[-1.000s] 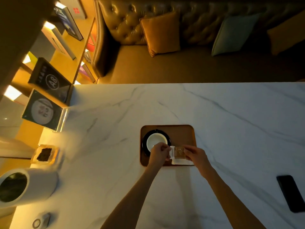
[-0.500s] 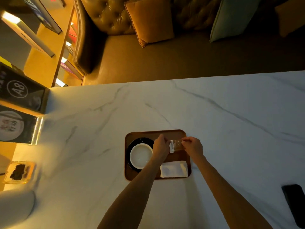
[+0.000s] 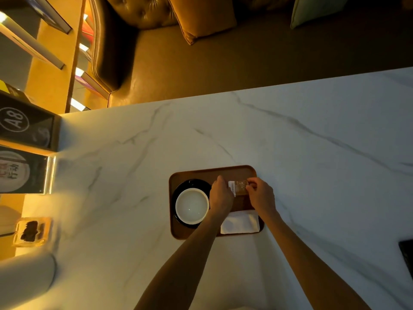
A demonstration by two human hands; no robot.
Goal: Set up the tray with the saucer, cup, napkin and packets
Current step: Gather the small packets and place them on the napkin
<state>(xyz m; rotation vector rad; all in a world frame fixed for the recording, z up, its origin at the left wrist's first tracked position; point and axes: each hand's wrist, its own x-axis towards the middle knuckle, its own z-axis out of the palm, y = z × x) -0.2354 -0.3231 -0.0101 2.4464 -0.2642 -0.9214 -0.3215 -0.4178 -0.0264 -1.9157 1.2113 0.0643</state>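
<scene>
**Packets could drop crooked, cup could be knocked**

Nearest, one white napkin (image 3: 240,223) lies on the one tray (image 3: 201,174), on the person's side of both hands. The left hand (image 3: 220,195) and right hand (image 3: 261,195) pinch the packets (image 3: 239,187) by the two ends, low over the tray; whether one or two, I cannot tell. If one hand lets go early, they may land crooked. The left hand is just beside the one cup (image 3: 192,205) on its one saucer (image 3: 192,182) and could knock it.

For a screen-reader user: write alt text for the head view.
The left hand and right hand hold a packet over a brown tray on a marble table. The tray holds a white cup on a dark saucer, left, and a folded napkin, near right.
</scene>
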